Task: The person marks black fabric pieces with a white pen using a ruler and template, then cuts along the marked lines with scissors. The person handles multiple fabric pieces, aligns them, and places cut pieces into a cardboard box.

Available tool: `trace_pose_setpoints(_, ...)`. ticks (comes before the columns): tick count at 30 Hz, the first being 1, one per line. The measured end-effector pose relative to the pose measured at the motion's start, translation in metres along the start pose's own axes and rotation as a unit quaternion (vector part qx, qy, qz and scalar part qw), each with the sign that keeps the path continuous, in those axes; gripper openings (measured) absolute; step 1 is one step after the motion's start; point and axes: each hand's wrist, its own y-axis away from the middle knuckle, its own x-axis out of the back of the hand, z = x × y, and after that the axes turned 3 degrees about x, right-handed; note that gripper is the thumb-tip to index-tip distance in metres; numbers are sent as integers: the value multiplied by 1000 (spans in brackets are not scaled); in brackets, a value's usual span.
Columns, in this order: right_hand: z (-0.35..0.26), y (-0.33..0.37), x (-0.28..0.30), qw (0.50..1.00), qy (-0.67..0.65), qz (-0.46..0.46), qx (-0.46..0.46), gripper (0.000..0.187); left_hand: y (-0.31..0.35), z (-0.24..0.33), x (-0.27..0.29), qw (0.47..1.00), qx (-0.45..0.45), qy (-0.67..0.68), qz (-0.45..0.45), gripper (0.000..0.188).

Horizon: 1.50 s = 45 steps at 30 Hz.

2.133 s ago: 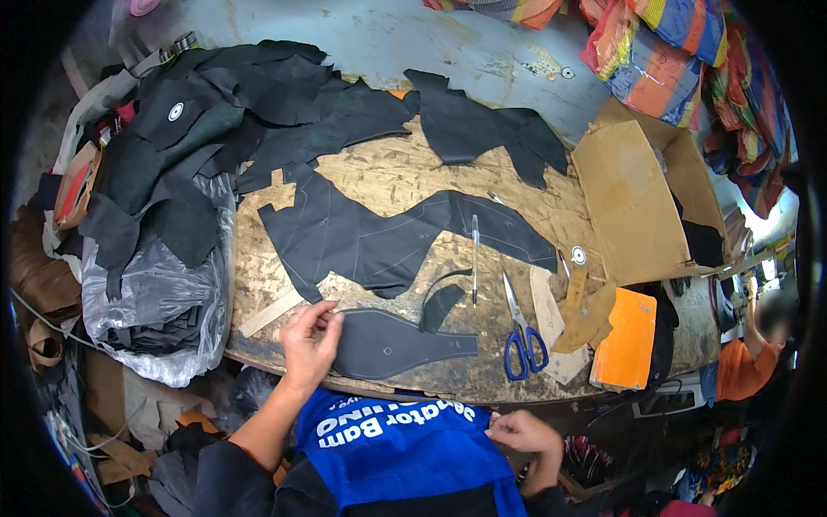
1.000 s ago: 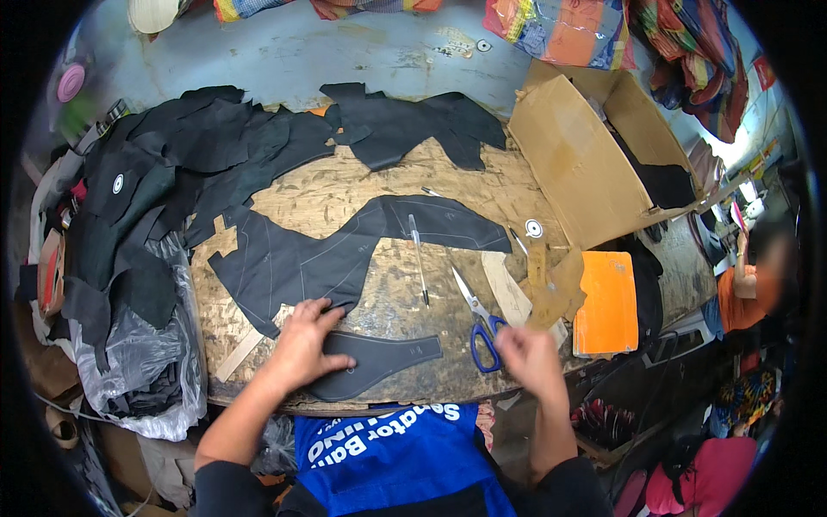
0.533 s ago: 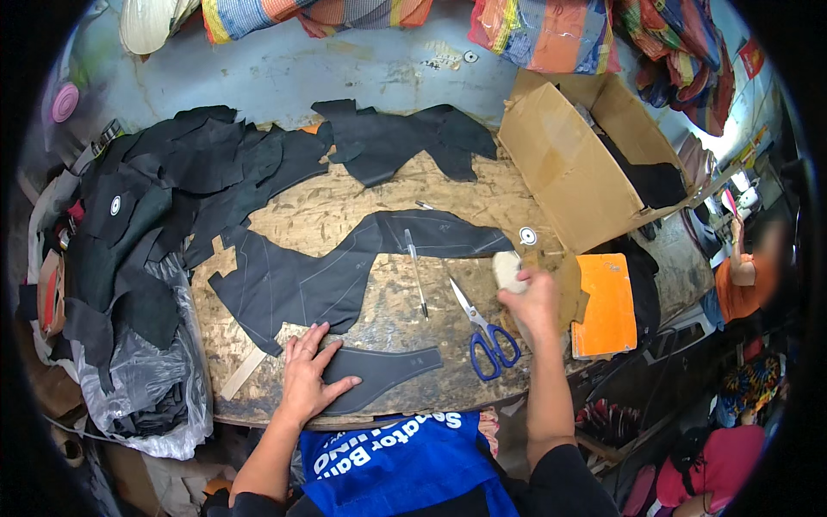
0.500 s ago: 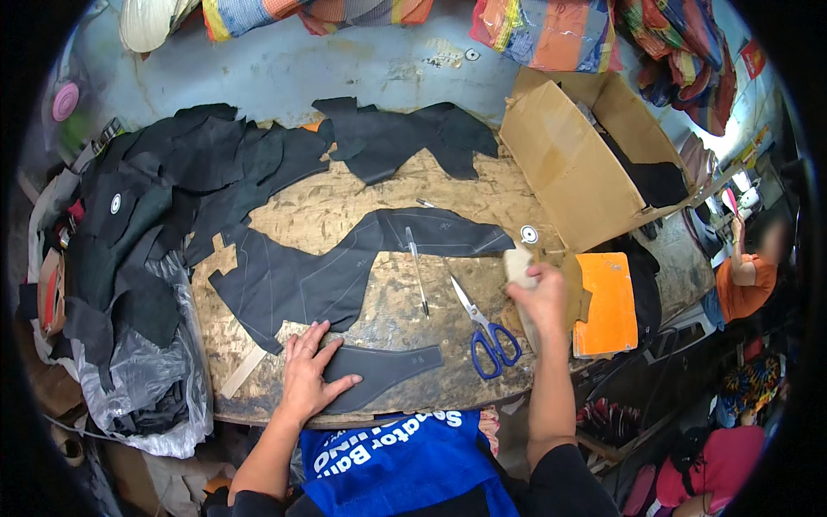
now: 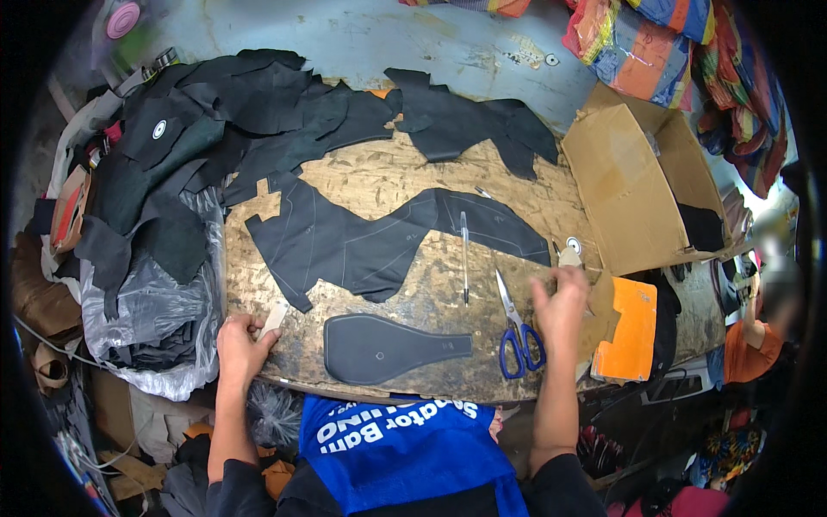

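Note:
Near the table's front left edge, my left hand [image 5: 241, 346] is closed on a narrow pale strip [image 5: 275, 317], its lower end hidden by my fingers. My right hand [image 5: 562, 302] rests over brown card pieces [image 5: 599, 312] at the right, thumb apart from the fingers; a small pale piece [image 5: 568, 257] shows just past the fingertips. Between the hands lies a dark grey paddle-shaped template [image 5: 370, 349] with a small hole. Beyond it is a black leather piece [image 5: 362, 254] marked with pale lines. A pen [image 5: 465, 258] and blue-handled scissors [image 5: 519, 340] lie nearer my right hand.
Black leather pieces [image 5: 189, 129] are heaped at the left, above a clear plastic bag [image 5: 164, 319]. At the back right stands an open cardboard box [image 5: 620, 189]. An orange folder [image 5: 627, 332] lies beside the card pieces. Another person [image 5: 752, 349] is at far right.
My left hand has left the grey template, moved left and taken up the pale strip. My right hand stays by the card pieces, its thumb now apart. The view has shifted.

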Motion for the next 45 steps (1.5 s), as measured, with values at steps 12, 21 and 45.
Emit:
trace_pose_setpoints(12,-140,100,-6,671,-576,-457,-98,19,67,106,-56,819,-75,533,-199,20)
trace_pose_setpoints(21,35,9,48,967,-111,-93,-209,48,-42,181,-96,911,-406,61,19,72)
trace_pose_setpoints(45,-53,-61,-80,914,-313,-209,-152,20,-275,-37,-26,824,203,527,-45,37)
